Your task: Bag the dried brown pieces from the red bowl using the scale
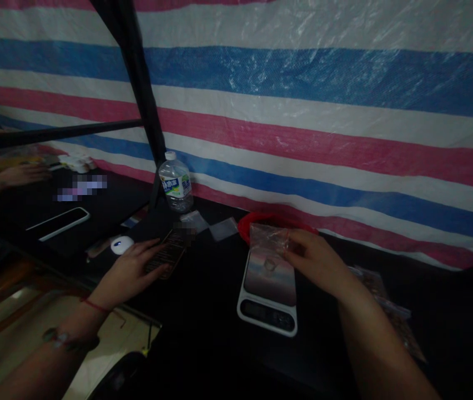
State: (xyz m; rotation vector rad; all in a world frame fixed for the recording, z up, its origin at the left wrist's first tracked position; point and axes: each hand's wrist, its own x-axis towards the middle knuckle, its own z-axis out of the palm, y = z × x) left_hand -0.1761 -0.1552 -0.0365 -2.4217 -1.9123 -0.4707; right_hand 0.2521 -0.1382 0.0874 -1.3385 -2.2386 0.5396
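Observation:
A white digital scale (267, 318) lies on the black table (203, 322), right of centre. Over its far end my right hand (320, 261) has its fingers closed on the edge of a clear plastic bag (263, 236). Behind the scale is a red bowl or bag (247, 222), partly covered by the clear bag. My left hand (134, 272) rests on the near left edge of a dark card with small print (172, 255), fingers apart. Flat clear bags (224, 228) lie beyond the card.
A plastic bottle (177, 186) stands by a black metal post (142, 83). Filled bags (398, 328) lie at the right, beside my right forearm. A round white object (122, 245) is near my left hand. Another person's hand (24, 174) and a phone (59, 223) are at the left.

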